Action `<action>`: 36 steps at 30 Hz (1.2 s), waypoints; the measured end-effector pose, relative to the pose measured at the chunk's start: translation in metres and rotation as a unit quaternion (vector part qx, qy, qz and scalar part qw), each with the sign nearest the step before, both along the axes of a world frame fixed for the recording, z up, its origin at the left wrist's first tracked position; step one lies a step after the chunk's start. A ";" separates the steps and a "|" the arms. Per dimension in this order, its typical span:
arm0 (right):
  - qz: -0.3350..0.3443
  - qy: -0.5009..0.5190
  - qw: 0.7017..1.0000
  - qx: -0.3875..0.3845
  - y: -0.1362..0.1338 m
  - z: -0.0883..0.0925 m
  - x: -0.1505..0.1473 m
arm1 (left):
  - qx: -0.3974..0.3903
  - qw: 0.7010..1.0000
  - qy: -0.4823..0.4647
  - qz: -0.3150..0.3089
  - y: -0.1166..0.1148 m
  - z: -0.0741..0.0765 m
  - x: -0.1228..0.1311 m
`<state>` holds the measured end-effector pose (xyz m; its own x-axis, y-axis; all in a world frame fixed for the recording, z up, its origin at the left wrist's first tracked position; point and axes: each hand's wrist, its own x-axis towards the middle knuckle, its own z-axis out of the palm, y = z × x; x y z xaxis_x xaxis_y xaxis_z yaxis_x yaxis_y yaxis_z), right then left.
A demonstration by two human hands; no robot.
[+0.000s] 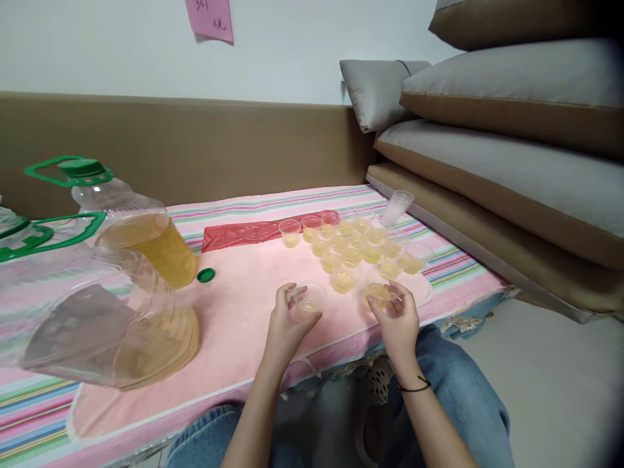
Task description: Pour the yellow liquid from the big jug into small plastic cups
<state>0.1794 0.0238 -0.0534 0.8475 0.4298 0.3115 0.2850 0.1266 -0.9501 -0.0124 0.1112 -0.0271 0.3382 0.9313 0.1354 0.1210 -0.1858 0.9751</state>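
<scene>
My left hand [290,318] is closed around a clear plastic cup [308,304] that looks nearly bare of liquid. To its right, my right hand [397,312] grips another clear cup [375,297] holding pale yellow liquid. Just beyond both hands stands a cluster of several similar cups [351,257], most with yellow liquid in them. On the left are two large plastic jugs with green handles: a tilted, partly filled jug [160,244] behind, and a crumpled-looking jug [156,338] in front, with yellow liquid in its lower end.
A pink towel [234,312] lies over a striped cloth [34,416]. A green cap [205,275] and a flat red plastic bag [244,233] rest on it. A stack of clear cups [398,207] leans at the back right, near piled cushions [511,143].
</scene>
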 end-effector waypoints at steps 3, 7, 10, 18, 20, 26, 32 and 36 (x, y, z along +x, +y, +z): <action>0.061 -0.019 0.998 0.009 -0.007 -0.002 -0.016 | 0.009 1.000 0.025 -0.012 -0.003 -0.003 0.003; 0.095 -0.079 0.992 -0.010 -0.010 0.001 -0.036 | 0.019 0.999 0.024 -0.027 -0.005 -0.004 0.004; 0.100 -0.122 0.987 -0.035 -0.010 0.009 -0.044 | 0.025 0.999 0.018 -0.033 -0.007 -0.004 0.004; 0.080 -0.205 0.974 -0.049 -0.007 0.018 -0.040 | 0.015 0.999 0.007 -0.047 -0.009 -0.003 0.004; 0.075 -0.231 0.968 -0.055 -0.007 0.019 -0.038 | 0.011 0.999 0.009 -0.050 -0.010 -0.002 0.004; 0.061 -0.298 0.951 -0.058 -0.007 0.024 -0.036 | 0.002 0.998 0.012 -0.064 -0.013 -0.002 0.002; 0.061 -0.351 0.933 -0.059 -0.005 0.029 -0.035 | 0.006 0.998 0.008 -0.065 -0.013 -0.003 0.003; 0.053 -0.376 0.923 -0.055 -0.005 0.030 -0.033 | 0.001 0.998 0.008 -0.065 -0.014 -0.002 0.003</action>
<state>0.1460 0.0190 -0.0237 0.3603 0.5619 0.7446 0.8609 0.1071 -0.4974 -0.0097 0.0976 -0.0289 0.4581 0.8792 0.1308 0.1111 -0.2026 0.9729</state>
